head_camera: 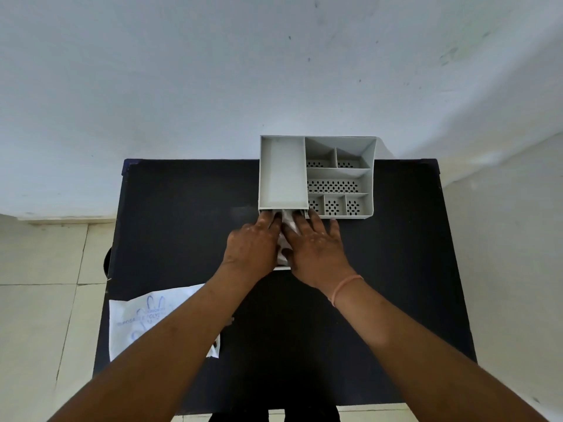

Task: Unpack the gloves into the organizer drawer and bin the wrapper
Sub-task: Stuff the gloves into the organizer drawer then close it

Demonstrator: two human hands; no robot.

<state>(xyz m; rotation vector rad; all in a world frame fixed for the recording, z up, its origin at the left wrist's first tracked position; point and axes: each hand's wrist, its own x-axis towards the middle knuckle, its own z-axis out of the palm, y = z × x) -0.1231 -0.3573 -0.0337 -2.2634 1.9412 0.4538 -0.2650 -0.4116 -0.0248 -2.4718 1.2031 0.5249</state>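
Note:
A grey desk organizer [339, 181] stands at the far edge of the black table [396, 269]. Its drawer [281, 268] is pulled out toward me below the left compartment, mostly hidden under my hands. Whitish plastic gloves [288, 228] lie in the drawer, showing between my hands. My left hand [251, 245] and my right hand [316, 248] lie flat on the gloves side by side, fingers spread and reaching the organizer's front. The white wrapper [137, 321] with blue print lies flat at the table's near left, partly under my left forearm.
The organizer has several perforated compartments on its right side and one long plain one [283, 175] on the left. A dark round object [106, 263] shows on the tiled floor just past the table's left edge. A white wall rises behind the table.

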